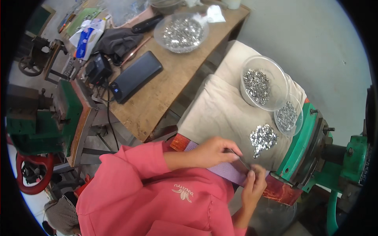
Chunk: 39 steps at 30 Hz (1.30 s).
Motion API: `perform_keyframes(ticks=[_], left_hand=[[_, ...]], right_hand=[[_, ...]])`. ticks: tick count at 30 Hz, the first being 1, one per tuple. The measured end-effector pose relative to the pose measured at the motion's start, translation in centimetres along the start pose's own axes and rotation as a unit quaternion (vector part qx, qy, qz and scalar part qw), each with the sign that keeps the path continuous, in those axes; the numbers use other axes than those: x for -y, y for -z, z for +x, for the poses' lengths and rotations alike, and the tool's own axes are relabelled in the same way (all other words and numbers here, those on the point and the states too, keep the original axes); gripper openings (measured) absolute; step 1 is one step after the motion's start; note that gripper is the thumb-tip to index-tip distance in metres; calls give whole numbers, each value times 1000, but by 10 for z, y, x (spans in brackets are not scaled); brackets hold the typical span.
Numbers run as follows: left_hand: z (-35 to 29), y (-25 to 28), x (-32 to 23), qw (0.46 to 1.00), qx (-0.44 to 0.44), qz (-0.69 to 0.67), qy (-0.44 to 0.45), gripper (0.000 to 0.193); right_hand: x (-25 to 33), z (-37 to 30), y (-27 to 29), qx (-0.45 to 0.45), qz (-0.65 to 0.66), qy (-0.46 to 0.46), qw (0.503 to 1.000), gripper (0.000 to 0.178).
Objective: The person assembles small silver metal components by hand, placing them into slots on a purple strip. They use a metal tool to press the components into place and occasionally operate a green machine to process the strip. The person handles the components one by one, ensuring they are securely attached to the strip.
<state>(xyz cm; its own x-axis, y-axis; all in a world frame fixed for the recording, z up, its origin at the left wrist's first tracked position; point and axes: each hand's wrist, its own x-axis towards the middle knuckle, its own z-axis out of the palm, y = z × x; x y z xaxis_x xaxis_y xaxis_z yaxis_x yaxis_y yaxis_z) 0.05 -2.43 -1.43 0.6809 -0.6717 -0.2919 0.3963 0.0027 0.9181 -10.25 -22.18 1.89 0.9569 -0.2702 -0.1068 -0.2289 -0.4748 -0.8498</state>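
Between my two hands runs a thin, dark, narrow metal piece [243,163], like a slim strip or tool; its exact kind I cannot make out. My left hand [212,152] pinches its upper end between thumb and fingers. Curled fingers of my right hand [254,187] close at its lower end, where the tip is hidden. Just beyond the hands, a loose pile of small shiny metal pieces [264,137] lies on a beige cloth [220,108]. Behind it stand a clear round tub [280,88] and a smaller clear bowl [298,122], both holding small metal parts.
A green machine [299,143] borders the cloth on the right. At the left, a wooden table [165,94] carries a black power bank [138,75], a charger [98,70], dark cloth [118,41] and a bowl [158,33] of metal pieces. Another green machine [69,114] stands far left.
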Motion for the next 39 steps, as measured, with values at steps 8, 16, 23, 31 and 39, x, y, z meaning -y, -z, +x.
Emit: perform_keyframes(ticks=[8, 16, 23, 31, 39], left_hand=[[-5, 8, -14, 995, -49, 41, 80, 22], [-4, 15, -22, 996, -29, -22, 85, 41], [-5, 16, -27, 994, -35, -38, 101, 58], [-4, 16, -28, 988, -53, -74, 123, 60], [-4, 15, -26, 987, -66, -71, 127, 57]], right_hand=[[15, 25, -22, -16, -210, 229, 950, 33], [15, 25, -14, -22, -170, 228, 958, 34], [-17, -9, 31, -137, -196, 84, 967, 35], [-19, -11, 29, -144, -227, 93, 959, 36], [19, 40, -13, 52, -203, 232, 950, 42]])
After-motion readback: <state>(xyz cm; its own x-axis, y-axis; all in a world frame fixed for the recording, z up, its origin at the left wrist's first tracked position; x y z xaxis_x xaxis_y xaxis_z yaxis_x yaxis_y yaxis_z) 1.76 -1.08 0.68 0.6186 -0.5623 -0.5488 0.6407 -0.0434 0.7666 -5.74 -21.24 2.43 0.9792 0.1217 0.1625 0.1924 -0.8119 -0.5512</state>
